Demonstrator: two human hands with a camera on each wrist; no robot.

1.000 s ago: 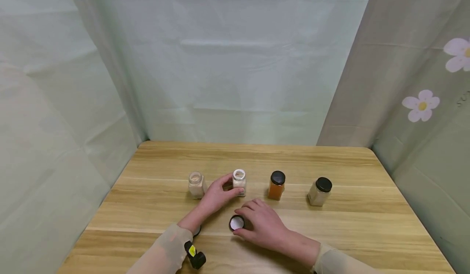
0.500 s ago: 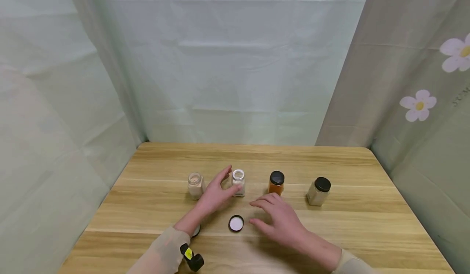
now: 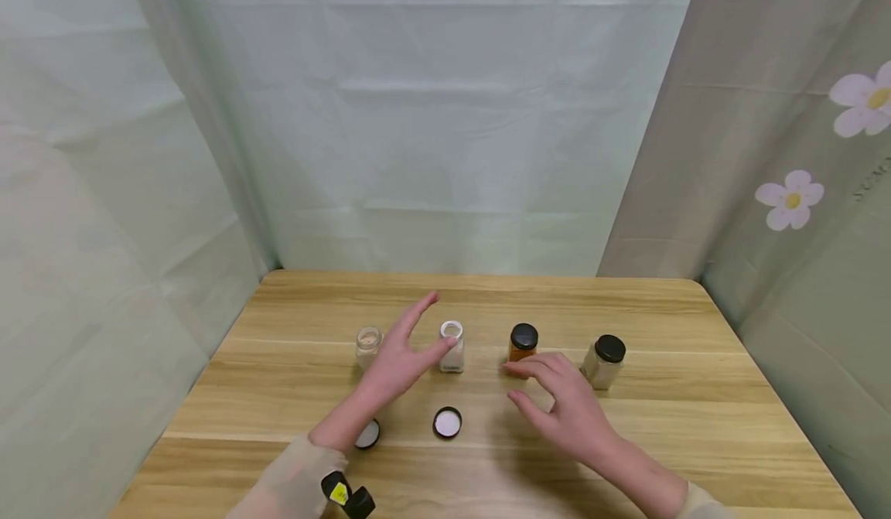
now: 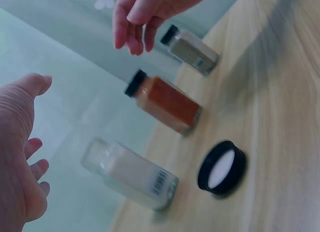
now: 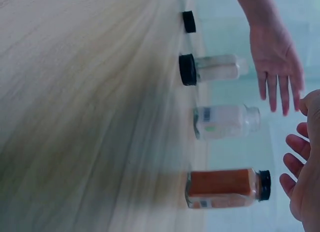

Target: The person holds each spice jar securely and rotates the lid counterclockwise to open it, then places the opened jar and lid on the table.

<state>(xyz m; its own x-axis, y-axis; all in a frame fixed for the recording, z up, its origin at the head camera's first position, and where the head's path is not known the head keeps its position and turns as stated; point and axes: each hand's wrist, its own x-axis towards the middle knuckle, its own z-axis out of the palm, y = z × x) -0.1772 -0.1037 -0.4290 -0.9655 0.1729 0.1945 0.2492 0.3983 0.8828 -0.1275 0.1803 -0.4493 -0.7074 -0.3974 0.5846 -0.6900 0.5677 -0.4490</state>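
Observation:
My left hand (image 3: 397, 363), fingers spread, hovers over the lidless jar of pale powder (image 3: 366, 343) and beside a second lidless jar of white powder (image 3: 452, 358). A gap shows between this hand and the white jar (image 4: 135, 177) in the left wrist view. Toward the right, my right hand (image 3: 569, 409) holds nothing, its fingers loosely bent just in front of the black-capped jar of orange powder (image 3: 522, 354). In the right wrist view those fingers are apart from the orange jar's cap (image 5: 264, 185). All these jars stand upright.
A black-capped jar of beige powder (image 3: 599, 370) stands at the right, behind the right hand. Two black lids lie inside-up near the front, one in the middle (image 3: 447, 423) and one beside the left wrist (image 3: 368, 434). The wooden table (image 3: 661, 457) meets curtains behind.
My left hand has let go of the white-powder jar and lifted, fingers spreading. My right hand has moved right, away from the middle lid, to the orange jar. The jars stayed in place.

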